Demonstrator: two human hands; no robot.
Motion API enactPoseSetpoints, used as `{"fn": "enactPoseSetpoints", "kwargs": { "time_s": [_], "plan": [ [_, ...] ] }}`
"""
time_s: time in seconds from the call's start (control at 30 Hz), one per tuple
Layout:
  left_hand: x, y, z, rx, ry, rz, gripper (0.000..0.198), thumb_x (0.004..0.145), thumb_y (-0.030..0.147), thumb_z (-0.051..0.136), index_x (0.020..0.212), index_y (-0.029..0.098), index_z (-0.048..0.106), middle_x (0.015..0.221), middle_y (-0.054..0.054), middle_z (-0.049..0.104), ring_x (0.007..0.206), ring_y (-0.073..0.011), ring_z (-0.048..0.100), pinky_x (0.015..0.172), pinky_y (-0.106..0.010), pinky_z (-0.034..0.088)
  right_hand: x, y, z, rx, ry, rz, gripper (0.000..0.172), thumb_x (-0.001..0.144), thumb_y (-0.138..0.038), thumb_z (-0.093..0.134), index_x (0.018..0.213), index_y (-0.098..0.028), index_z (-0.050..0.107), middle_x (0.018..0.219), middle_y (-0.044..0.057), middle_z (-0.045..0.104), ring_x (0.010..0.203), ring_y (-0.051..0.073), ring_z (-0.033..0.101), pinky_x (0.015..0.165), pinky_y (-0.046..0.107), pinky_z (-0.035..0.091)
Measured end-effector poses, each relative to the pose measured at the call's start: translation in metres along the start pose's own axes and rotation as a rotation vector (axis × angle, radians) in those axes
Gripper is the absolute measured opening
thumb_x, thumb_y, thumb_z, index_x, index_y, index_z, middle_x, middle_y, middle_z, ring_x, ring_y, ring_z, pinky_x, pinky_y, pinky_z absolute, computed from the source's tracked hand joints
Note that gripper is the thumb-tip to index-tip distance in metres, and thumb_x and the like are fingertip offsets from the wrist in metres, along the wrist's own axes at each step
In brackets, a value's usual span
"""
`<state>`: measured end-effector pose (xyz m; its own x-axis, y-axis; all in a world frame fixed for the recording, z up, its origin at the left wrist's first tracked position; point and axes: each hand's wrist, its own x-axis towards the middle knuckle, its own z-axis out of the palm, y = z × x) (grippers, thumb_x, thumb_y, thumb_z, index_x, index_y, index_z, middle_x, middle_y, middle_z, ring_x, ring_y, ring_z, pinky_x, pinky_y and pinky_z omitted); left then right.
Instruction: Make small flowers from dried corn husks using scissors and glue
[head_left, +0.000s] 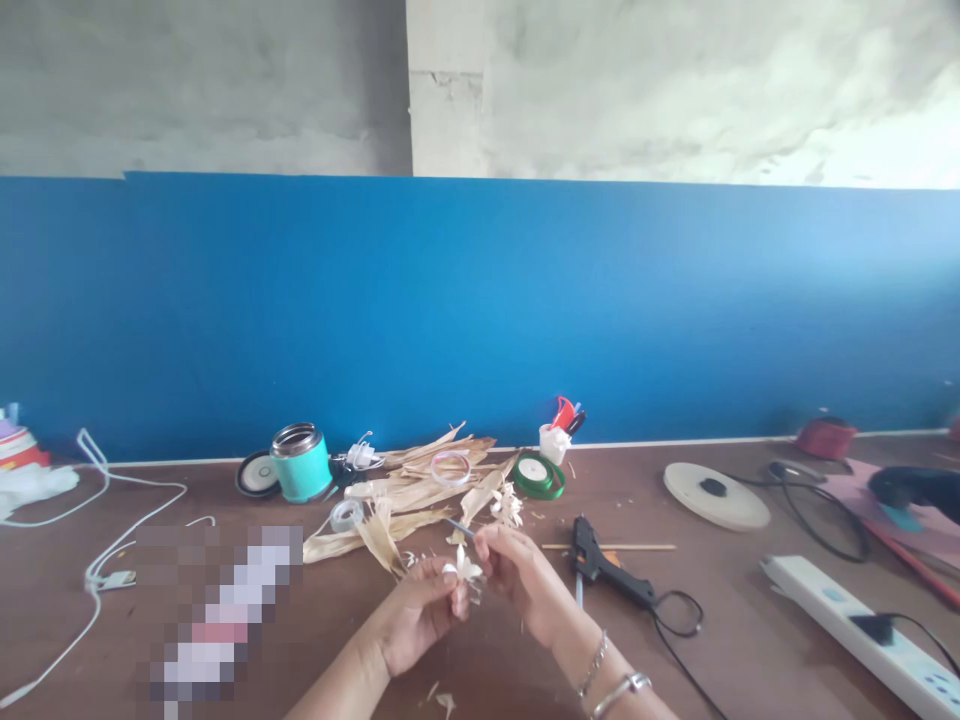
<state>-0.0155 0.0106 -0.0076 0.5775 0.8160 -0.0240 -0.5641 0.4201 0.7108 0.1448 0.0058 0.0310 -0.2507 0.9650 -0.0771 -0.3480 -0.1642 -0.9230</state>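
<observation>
My left hand (424, 608) pinches a small white flower (465, 568) with pointed petals, apparently made of dried husk. Close against it on the right, my right hand (517, 575) has its fingers closed around a thin grey tool (459, 526), whose end sticks out to the upper left. Its exact kind does not show. Just beyond both hands lies a pile of dried corn husks (420, 475), with more white flowers (507, 506) at its right side. Husk scraps (445, 703) are scattered on the brown table (480, 670).
Right of my hands lie a black glue gun (607, 570) and a wooden stick (652, 547). Farther right are a white power strip (862, 630) and a round pale disc (716, 497). Behind stand a green ribbon roll (553, 484) and a turquoise jar (301, 470). White cables (135, 525) lie left.
</observation>
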Motion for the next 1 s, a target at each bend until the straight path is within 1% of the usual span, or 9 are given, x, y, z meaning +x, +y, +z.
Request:
{"fn": "enactPoseSetpoints", "kwargs": {
  "time_s": [0.1, 0.23, 0.33, 0.5, 0.73, 0.8, 0.9, 1.0],
  "plan": [
    [0.001, 0.0, 0.0, -0.021, 0.05, 0.006, 0.014, 0.07, 0.023, 0.074, 0.065, 0.011, 0.068, 0.056, 0.0, 0.056, 0.054, -0.0084, 0.049, 0.06, -0.023, 0.039, -0.002, 0.0, 0.002, -0.098, -0.009, 0.017, 0.025, 0.068, -0.04, 0.061, 0.061, -0.017, 0.055, 0.055, -0.004, 0.049, 0.051, 0.009, 0.04, 0.049, 0.021, 0.024],
    [0.002, 0.0, 0.0, -0.009, 0.062, -0.003, 0.014, 0.073, 0.02, 0.073, 0.066, 0.009, 0.068, 0.062, -0.001, 0.058, 0.058, -0.0085, 0.052, 0.062, -0.022, 0.04, -0.004, 0.002, 0.006, -0.156, -0.013, 0.05, 0.017, 0.063, -0.03, 0.06, 0.055, -0.016, 0.053, 0.055, -0.001, 0.057, 0.052, 0.009, 0.042, 0.05, 0.021, 0.024],
    [0.002, 0.0, 0.001, 0.011, 0.085, -0.002, 0.012, 0.075, 0.02, 0.071, 0.071, 0.009, 0.069, 0.066, -0.003, 0.061, 0.06, -0.0083, 0.054, 0.062, -0.021, 0.041, -0.003, 0.003, 0.006, -0.131, 0.024, 0.048, 0.018, 0.062, -0.028, 0.06, 0.052, -0.017, 0.051, 0.052, -0.003, 0.055, 0.05, 0.008, 0.041, 0.05, 0.021, 0.023],
    [0.003, -0.001, 0.0, 0.023, 0.133, -0.029, 0.01, 0.073, 0.019, 0.072, 0.072, 0.01, 0.069, 0.068, -0.003, 0.063, 0.061, -0.0081, 0.056, 0.064, -0.02, 0.042, -0.001, 0.004, 0.004, -0.159, 0.052, 0.066, 0.016, 0.062, -0.029, 0.06, 0.054, -0.016, 0.053, 0.052, -0.003, 0.055, 0.049, 0.008, 0.041, 0.05, 0.022, 0.023],
    [0.004, -0.001, -0.002, 0.028, 0.114, -0.03, 0.01, 0.074, 0.018, 0.072, 0.073, 0.01, 0.068, 0.068, -0.003, 0.064, 0.061, -0.0075, 0.057, 0.063, -0.02, 0.041, -0.001, 0.003, 0.004, -0.178, 0.07, 0.076, 0.018, 0.061, -0.03, 0.062, 0.053, -0.016, 0.053, 0.049, -0.004, 0.05, 0.048, 0.008, 0.04, 0.049, 0.021, 0.023],
    [0.004, -0.002, -0.002, 0.004, 0.112, -0.031, 0.009, 0.074, 0.018, 0.072, 0.072, 0.011, 0.067, 0.067, -0.002, 0.064, 0.061, -0.0073, 0.057, 0.063, -0.02, 0.041, -0.001, 0.003, 0.005, -0.155, 0.053, 0.068, 0.021, 0.061, -0.032, 0.066, 0.055, -0.016, 0.054, 0.051, -0.004, 0.052, 0.048, 0.008, 0.041, 0.049, 0.021, 0.025],
    [0.005, -0.003, -0.004, -0.029, 0.13, -0.022, 0.01, 0.074, 0.019, 0.072, 0.072, 0.012, 0.066, 0.066, -0.001, 0.063, 0.06, -0.0074, 0.057, 0.063, -0.02, 0.041, -0.001, 0.007, 0.007, -0.135, 0.009, 0.031, 0.029, 0.058, -0.039, 0.073, 0.059, -0.016, 0.055, 0.055, -0.002, 0.058, 0.051, 0.009, 0.047, 0.052, 0.021, 0.03],
    [0.006, -0.003, -0.004, -0.041, 0.157, -0.02, 0.012, 0.072, 0.02, 0.074, 0.073, 0.012, 0.065, 0.065, 0.0, 0.061, 0.059, -0.0071, 0.056, 0.061, -0.02, 0.04, 0.001, 0.012, 0.009, -0.158, -0.006, -0.022, 0.031, 0.059, -0.042, 0.073, 0.061, -0.017, 0.056, 0.059, 0.0, 0.061, 0.055, 0.012, 0.052, 0.056, 0.023, 0.036]
  ]
}}
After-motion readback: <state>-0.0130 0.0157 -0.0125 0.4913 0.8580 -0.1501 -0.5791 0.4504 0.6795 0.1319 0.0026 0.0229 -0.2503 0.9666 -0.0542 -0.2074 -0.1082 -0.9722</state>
